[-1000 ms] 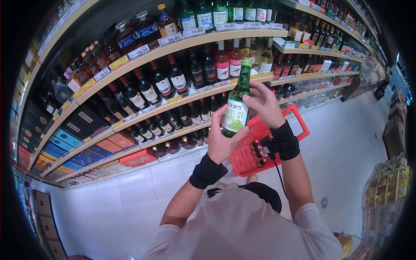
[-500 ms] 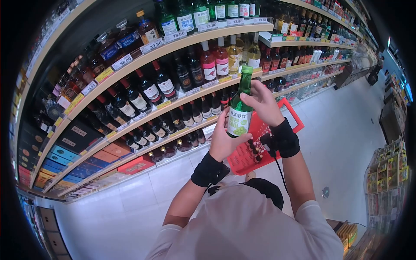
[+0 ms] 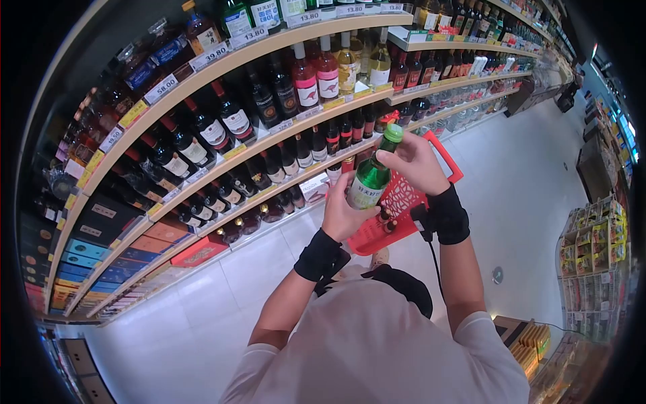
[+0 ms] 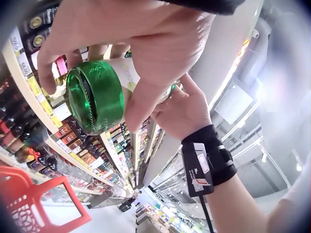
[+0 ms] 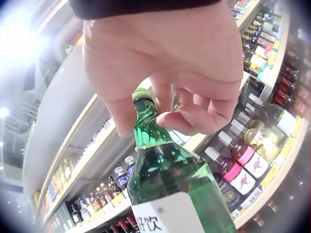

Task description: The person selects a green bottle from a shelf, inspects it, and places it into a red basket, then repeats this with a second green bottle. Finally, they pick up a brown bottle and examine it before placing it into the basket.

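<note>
Both hands hold a green glass bottle (image 3: 373, 176) with a green cap and a white label printed with Chinese characters. My left hand (image 3: 342, 212) is wrapped around its lower body; the left wrist view shows the round green base of the bottle (image 4: 99, 99) turned to the camera. Up at the neck, my right hand (image 3: 418, 165) grips with thumb and fingers just under the cap. Seen from the right wrist, the thumb and fingers of my right hand (image 5: 165, 63) are on either side of the neck. The bottle leans, cap up and to the right in the head view.
A red plastic basket (image 3: 406, 202) with several small dark bottles in it is below the hands. Curved shelves (image 3: 303, 30) full of wine and liquor bottles, with price tags, run along the left and front. A snack rack (image 3: 592, 242) stands at the right on the pale floor.
The bottle has come lower and its cap tips more toward the head camera. Both hands keep their hold on it. The shelves have shifted left and up in view.
</note>
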Demonstrator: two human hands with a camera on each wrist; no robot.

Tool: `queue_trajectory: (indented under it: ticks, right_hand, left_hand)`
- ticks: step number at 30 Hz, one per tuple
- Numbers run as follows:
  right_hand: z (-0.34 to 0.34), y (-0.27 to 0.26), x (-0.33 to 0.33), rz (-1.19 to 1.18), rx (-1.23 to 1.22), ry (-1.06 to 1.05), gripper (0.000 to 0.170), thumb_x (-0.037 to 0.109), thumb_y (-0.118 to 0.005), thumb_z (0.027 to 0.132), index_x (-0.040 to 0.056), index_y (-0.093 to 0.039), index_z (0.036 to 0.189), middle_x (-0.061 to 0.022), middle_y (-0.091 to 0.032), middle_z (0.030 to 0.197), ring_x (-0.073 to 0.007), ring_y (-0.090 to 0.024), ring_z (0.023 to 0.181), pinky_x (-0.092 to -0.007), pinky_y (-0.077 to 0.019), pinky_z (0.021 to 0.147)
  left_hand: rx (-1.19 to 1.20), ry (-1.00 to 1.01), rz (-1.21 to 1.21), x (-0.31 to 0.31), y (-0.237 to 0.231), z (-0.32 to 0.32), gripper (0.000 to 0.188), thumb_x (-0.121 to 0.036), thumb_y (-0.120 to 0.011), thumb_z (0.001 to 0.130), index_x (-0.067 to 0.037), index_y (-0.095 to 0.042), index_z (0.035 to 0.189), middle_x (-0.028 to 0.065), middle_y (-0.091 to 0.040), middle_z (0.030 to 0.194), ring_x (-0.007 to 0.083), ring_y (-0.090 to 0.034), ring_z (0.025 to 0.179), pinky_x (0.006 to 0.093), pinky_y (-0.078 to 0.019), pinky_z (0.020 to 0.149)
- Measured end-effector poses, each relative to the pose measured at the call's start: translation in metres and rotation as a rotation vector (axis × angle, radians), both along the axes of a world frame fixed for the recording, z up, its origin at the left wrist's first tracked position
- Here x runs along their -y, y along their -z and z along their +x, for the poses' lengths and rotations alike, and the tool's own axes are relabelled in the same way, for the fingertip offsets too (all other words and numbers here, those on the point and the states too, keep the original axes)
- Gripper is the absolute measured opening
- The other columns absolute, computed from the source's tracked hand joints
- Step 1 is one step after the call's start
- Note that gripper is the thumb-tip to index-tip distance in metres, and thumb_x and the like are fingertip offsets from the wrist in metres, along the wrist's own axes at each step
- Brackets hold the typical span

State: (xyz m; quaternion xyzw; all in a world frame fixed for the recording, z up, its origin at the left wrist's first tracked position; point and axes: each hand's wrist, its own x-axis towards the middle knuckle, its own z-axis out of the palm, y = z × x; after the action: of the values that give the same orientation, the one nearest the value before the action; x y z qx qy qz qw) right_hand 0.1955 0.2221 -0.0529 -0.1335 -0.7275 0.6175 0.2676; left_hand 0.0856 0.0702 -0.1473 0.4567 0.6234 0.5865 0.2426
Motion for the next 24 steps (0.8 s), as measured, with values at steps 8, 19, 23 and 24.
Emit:
queue_trajectory:
  ticks: [8,19,23,24]
  right_hand:
    - [0.017,0.008,-0.005,0.057,0.154,0.047,0.024,0.012,-0.074,0.085,0.0008,-0.059,0.101,0.0049,-0.058,0.086,0.0018,-0.050,0.072,-0.0167,-0.0414,0.062]
    - [-0.015,-0.003,-0.031,-0.056,0.069,0.124,0.049,0.022,-0.079,0.081,-0.0033,-0.054,0.114,-0.0019,-0.067,0.079,-0.0039,-0.061,0.070,-0.0193,-0.0451,0.062]
    - [-0.033,-0.006,-0.032,-0.028,0.030,0.136,0.046,0.026,-0.080,0.080,-0.0023,-0.057,0.108,0.0013,-0.063,0.072,-0.0013,-0.051,0.060,-0.0183,-0.0392,0.055]
    - [-0.037,-0.011,-0.029,-0.037,0.000,0.130,0.047,0.027,-0.080,0.080,-0.0022,-0.057,0.108,0.0019,-0.062,0.071,-0.0010,-0.049,0.058,-0.0182,-0.0380,0.054]
  left_hand:
    - [0.036,0.068,-0.120,-0.004,0.030,-0.010,0.089,-0.012,-0.085,0.064,-0.005,-0.038,0.139,0.0150,-0.051,0.131,0.0288,-0.050,0.122,0.0403,-0.0420,0.102]
    - [1.306,0.724,0.035,-0.007,0.004,-0.003,0.070,-0.053,-0.028,0.099,0.002,-0.035,0.141,0.0275,-0.057,0.120,0.0435,-0.065,0.090,0.0522,-0.0535,0.080]
    - [1.460,0.731,0.198,-0.009,-0.006,-0.011,0.078,-0.061,-0.021,0.097,0.003,-0.040,0.138,0.0278,-0.055,0.123,0.0425,-0.065,0.083,0.0531,-0.0550,0.072]
    - [1.429,0.727,0.216,-0.009,-0.007,-0.011,0.078,-0.061,-0.021,0.097,0.003,-0.040,0.138,0.0277,-0.055,0.124,0.0424,-0.065,0.083,0.0532,-0.0552,0.071]
